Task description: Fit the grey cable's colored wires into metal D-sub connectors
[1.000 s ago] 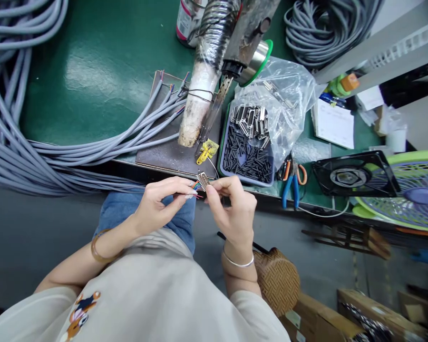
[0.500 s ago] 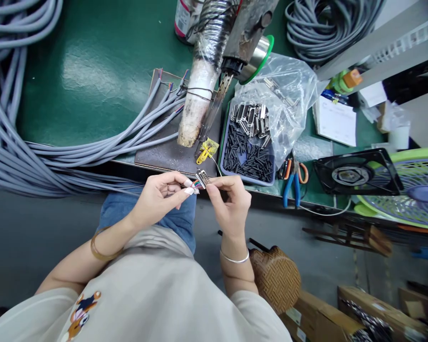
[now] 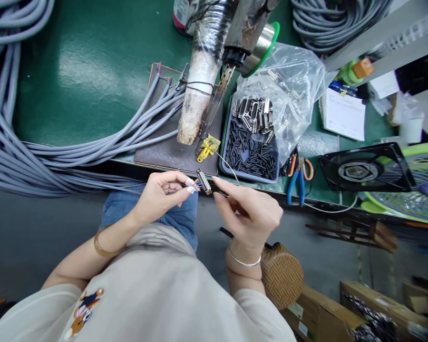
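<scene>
My left hand (image 3: 164, 194) pinches the coloured wires (image 3: 197, 184) of a cable at the front edge of the bench. At the ends of those wires is a metal multi-pin connector (image 3: 204, 182), tilted, just beyond my left fingertips. My right hand (image 3: 249, 209) is just right of the connector, apart from it, thumb and forefinger spread with nothing visible between them. Above the connector, a yellow clip (image 3: 207, 148) sits on a dark board (image 3: 160, 154), below the tip of a soldering iron (image 3: 217, 99).
A tray (image 3: 249, 177) of black sleeves and metal connectors stands right of the board, partly under a plastic bag (image 3: 301, 85). Blue-handled pliers (image 3: 296, 185), a black fan (image 3: 367, 168) and a green basket (image 3: 424, 149) lie further right. Grey cables (image 3: 74, 154) run in from the left.
My right hand has let go of the connector and moved to the right, its thumb and forefinger now apart. My left hand has stayed at the wires.
</scene>
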`<control>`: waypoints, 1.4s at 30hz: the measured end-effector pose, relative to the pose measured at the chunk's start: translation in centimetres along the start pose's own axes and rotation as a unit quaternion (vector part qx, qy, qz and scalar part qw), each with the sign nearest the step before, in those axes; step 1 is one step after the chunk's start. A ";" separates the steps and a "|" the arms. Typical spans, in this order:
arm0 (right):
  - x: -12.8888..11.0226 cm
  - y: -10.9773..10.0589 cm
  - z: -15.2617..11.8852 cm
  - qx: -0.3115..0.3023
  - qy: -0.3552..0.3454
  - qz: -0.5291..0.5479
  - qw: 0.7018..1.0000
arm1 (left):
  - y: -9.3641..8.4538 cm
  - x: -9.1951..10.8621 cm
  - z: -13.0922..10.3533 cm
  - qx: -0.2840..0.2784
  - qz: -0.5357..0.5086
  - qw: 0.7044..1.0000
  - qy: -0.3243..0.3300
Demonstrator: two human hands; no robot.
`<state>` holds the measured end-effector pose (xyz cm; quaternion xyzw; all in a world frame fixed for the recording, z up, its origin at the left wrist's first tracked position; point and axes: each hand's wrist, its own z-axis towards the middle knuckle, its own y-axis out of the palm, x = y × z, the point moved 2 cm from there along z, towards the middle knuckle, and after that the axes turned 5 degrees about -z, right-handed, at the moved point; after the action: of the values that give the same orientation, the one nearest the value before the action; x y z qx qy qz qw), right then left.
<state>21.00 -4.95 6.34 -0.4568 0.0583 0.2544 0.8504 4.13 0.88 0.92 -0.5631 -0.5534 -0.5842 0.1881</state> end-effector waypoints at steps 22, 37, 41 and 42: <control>0.8 2.7 -0.9 0.081 0.014 -0.006 0.997 | -0.4 -0.9 1.0 0.026 -0.072 0.996 0.036; 1.5 6.1 0.0 0.092 0.043 0.069 0.992 | -0.5 0.4 2.9 0.110 0.052 0.980 0.159; 1.8 6.3 0.4 0.099 0.044 0.080 0.991 | -0.3 0.8 3.2 0.123 0.079 0.973 0.180; 1.9 6.3 0.4 0.101 0.044 0.084 0.990 | -0.3 0.9 3.2 0.124 0.085 0.972 0.181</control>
<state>19.49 -1.01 1.23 -0.3734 0.1594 0.2971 0.8642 5.10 4.08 0.76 -0.4650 -0.5287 -0.5852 0.4023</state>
